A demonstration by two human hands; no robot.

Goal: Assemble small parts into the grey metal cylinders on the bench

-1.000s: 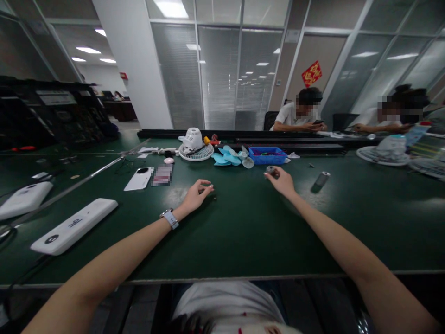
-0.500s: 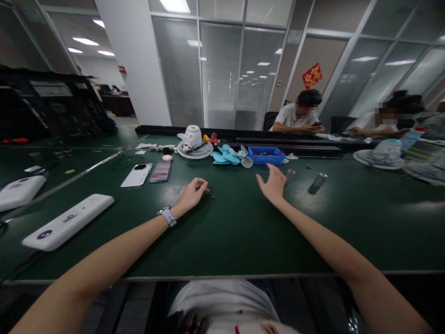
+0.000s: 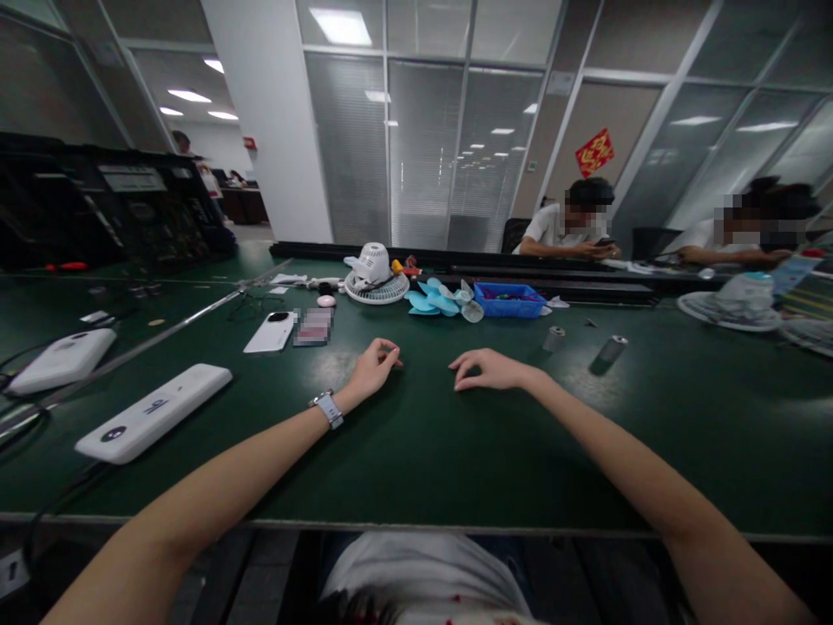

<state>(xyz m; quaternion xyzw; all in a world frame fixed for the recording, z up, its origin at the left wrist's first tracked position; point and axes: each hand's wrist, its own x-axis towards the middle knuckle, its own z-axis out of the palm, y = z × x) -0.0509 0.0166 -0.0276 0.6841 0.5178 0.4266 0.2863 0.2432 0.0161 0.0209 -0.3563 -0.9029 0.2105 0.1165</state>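
Clock directions are read from the point midway between the two hands, 12 o'clock lying away from the wearer. The left hand (image 3: 372,371), at 9 o'clock, extends from a forearm entering at 7, a wristwatch (image 3: 331,409) at its wrist; thumb and forefinger curve toward each other, and whether this grip encloses something small cannot be told. The right hand (image 3: 493,370), at 3 o'clock, is reached by a forearm from 5; its fingers bend toward 9 with a gap between them and the thumb, the grip released and holding nothing visible. Both hands are over the dark green table (image 3: 429,460), well apart. Toward 2 o'clock, beyond the right hand, is a short silver-grey metal cylinder (image 3: 554,338); a second metal cylinder (image 3: 612,350), with a paler end and a dark reflection beneath, is near it, farther right. The two cylinders do not touch. At 1 o'clock a blue tray (image 3: 511,308), rectangular and low-walled, contains small dark and coloured pieces too small to identify. Light blue fan blades (image 3: 435,299) lie left of the tray, near 12 o'clock; a white fan housing (image 3: 374,263) rests on its round grille (image 3: 379,293) at 11.
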